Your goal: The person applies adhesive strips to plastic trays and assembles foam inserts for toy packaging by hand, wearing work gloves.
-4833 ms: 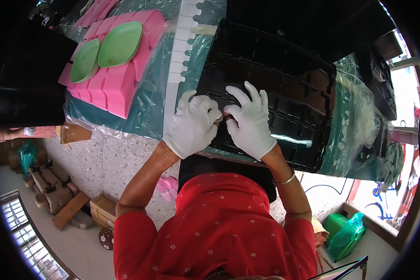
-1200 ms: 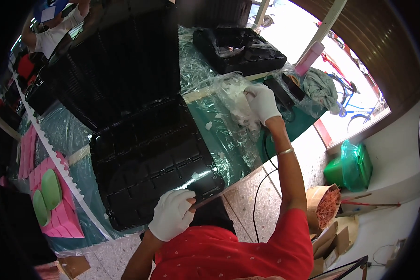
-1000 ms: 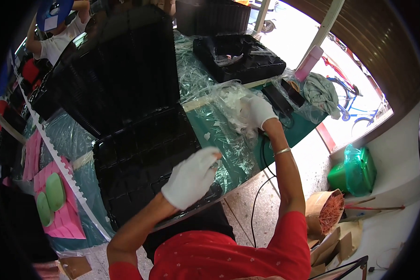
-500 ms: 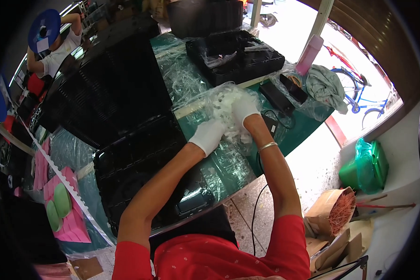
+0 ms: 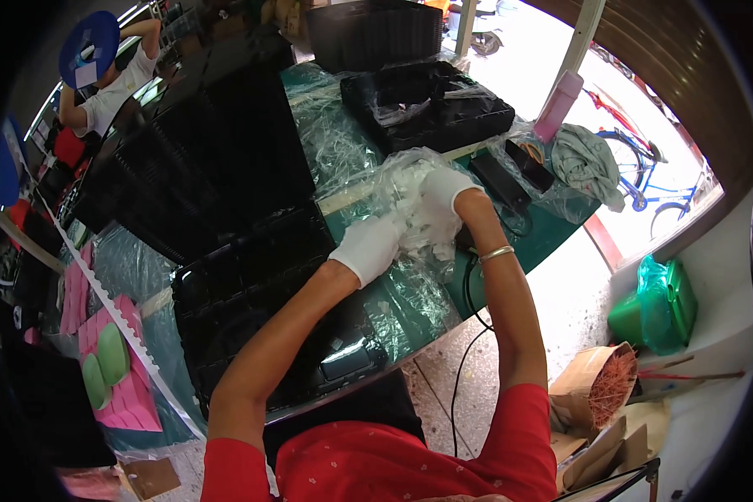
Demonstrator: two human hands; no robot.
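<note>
A clear plastic bag (image 5: 403,180) full of small white pieces lies opened on the green table. My left hand (image 5: 368,248), in a white glove, rests at the bag's near left side, its curled fingertips among the white pieces. From the right, my right hand (image 5: 445,192), also gloved, dips into the bag with bent fingers. What the fingers of either hand pinch is hidden by the gloves and the crumpled film. A glossy black plastic panel (image 5: 259,314) lies beneath and beside my left forearm.
Stacked black plastic panels (image 5: 217,159) stand tall on the left. Farther back lies a black tray-shaped part (image 5: 427,105) with film on it. Black boxes (image 5: 500,182), a pink bottle (image 5: 559,105) and a grey cloth (image 5: 586,159) sit at the right edge. A person (image 5: 117,88) is at far left.
My right hand has shifted slightly right and its wrist has turned. My left hand has drawn a little to the left. The bag stays in place.
</note>
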